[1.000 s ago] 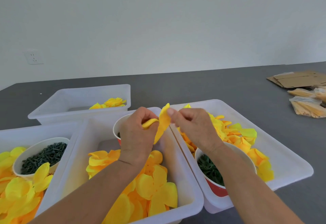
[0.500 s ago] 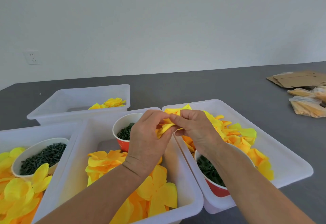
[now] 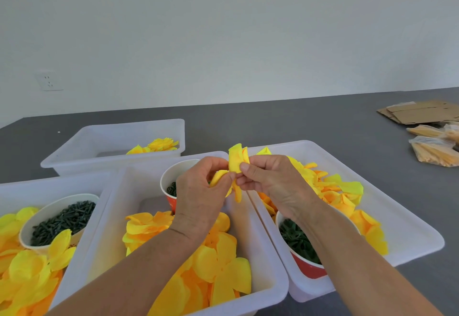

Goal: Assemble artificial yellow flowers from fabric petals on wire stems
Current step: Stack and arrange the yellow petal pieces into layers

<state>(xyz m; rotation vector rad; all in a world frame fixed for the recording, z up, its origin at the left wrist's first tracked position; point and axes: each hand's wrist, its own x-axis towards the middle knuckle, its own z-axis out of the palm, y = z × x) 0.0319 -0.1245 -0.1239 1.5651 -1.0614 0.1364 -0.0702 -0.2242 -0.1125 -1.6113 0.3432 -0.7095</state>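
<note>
My left hand (image 3: pixel 198 191) and my right hand (image 3: pixel 270 181) meet above the middle white bin (image 3: pixel 109 216), both pinching a bunch of yellow fabric petals (image 3: pixel 236 159). Part of the bunch stands up above my fingers and part hangs below them. No wire stem shows in my fingers. Loose yellow petals (image 3: pixel 213 261) fill the near half of the middle bin. A red paper cup (image 3: pixel 171 186) of dark green stem parts sits behind my left hand.
A right bin (image 3: pixel 407 226) holds petals and another red cup of green parts (image 3: pixel 298 241). A left bin has a white bowl of dark parts (image 3: pixel 59 218). A far bin (image 3: pixel 111 141) holds finished yellow flowers. Cardboard (image 3: pixel 419 112) and bagged packets (image 3: pixel 432 149) lie far right.
The petals were pressed flat between both hands half a second ago; now part of the bunch stands upright above my fingers again. Both hands stayed over the middle bin.
</note>
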